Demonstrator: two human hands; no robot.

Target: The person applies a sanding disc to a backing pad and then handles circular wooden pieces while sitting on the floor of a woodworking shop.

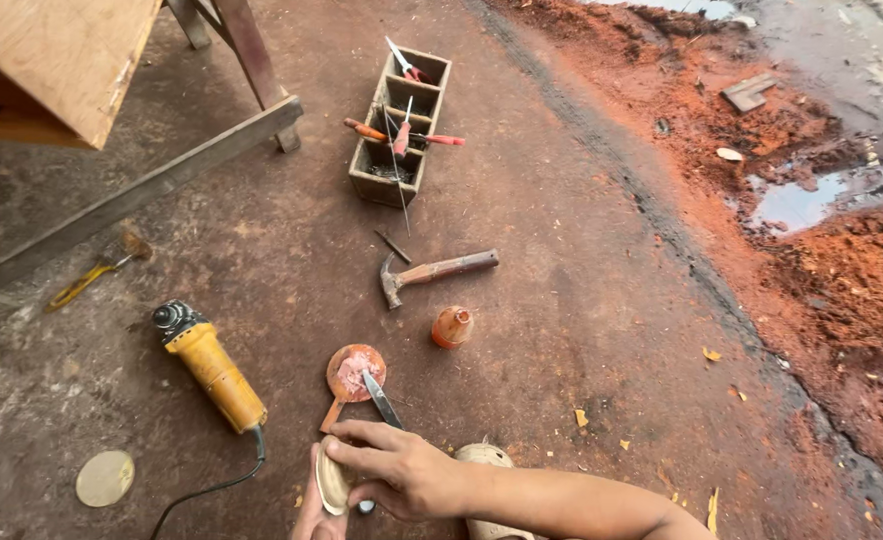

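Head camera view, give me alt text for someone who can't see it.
Two bare hands low in the frame: the left hand cups a small pale piece while the right hand presses on it. On the dirt floor nearby lie a putty knife on a round lid, a yellow angle grinder, a hammer and a wooden tool tray.

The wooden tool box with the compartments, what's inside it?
The wooden tool box holds red-handled tools: one in the far compartment, and a screwdriver and another red-handled tool lying across the middle. The near compartment looks dark; its contents can't be made out.
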